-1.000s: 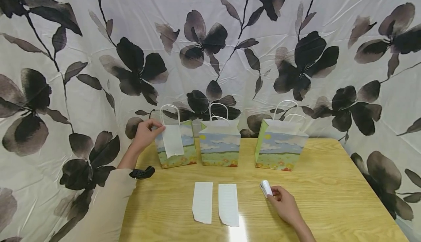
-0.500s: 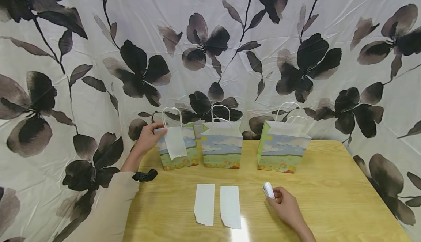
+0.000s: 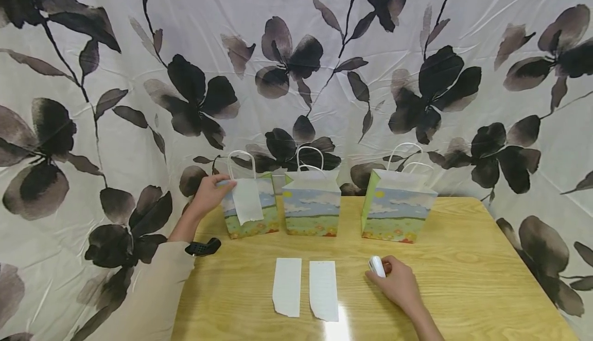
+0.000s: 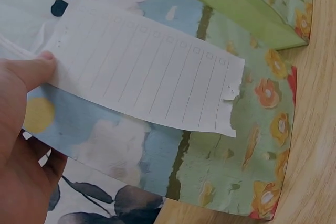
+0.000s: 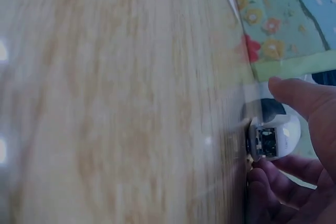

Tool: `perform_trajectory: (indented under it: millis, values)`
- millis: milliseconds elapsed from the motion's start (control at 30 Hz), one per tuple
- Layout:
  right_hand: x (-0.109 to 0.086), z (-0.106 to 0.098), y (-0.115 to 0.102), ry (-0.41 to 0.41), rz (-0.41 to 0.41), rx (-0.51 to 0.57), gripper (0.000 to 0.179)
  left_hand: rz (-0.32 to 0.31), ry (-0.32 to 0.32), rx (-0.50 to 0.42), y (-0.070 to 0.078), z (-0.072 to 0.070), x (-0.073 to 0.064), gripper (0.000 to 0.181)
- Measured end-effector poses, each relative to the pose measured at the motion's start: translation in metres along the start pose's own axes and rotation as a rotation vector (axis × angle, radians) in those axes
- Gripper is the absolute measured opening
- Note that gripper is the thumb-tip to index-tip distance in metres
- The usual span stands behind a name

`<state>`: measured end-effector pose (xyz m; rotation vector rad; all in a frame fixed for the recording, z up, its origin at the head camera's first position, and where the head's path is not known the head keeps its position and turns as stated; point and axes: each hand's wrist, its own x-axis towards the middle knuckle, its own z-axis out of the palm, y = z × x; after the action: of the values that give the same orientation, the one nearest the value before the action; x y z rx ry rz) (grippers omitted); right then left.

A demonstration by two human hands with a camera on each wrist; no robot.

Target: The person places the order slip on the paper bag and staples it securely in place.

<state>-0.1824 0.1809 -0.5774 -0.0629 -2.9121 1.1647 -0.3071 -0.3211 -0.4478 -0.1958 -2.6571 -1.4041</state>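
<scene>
Left hand point(image 3: 209, 195) pinches paper point(image 3: 247, 200) on 1 of 3 bags point(image 3: 271, 204); right hand point(image 3: 399, 282) holds stapler point(image 3: 377, 266).

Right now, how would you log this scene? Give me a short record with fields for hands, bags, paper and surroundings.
Left hand: thumb presses lined slip against left bag
Right hand: at small white device; thumb looks apart from it in wrist view, grip unclear
Bags: three, white-handled, printed with sky and flowers; middle bag and right bag untouched
Loose paper: left slip and right slip, side by side, lower edges ragged
Surface: wood-grain table
Backdrop: floral fabric
</scene>
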Motion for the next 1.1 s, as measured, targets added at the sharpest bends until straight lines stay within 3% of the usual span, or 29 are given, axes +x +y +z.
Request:
perform_trajectory:
  millis: [233,433,667,833,1100]
  values:
    - [0.006,0.006,-0.001,0.054,-0.010,0.012,0.043,0.013,0.033,0.035,0.002,-0.002,-0.003,0.049]
    - [0.006,0.004,0.003,0.097,-0.001,0.009,0.028,-0.011,0.012,0.036,0.006,0.000,-0.003,0.055]
    - [0.008,0.002,0.006,0.149,-0.031,0.060,0.028,0.022,0.061,0.036,0.007,0.004,-0.002,0.047]
    - [0.004,0.001,0.009,0.148,-0.021,0.086,0.030,-0.010,0.049,0.035,0.001,0.009,-0.007,0.050]
    - [0.002,-0.002,-0.002,0.113,-0.033,0.158,0.030,0.036,0.101,-0.023,-0.001,0.012,-0.011,0.034]
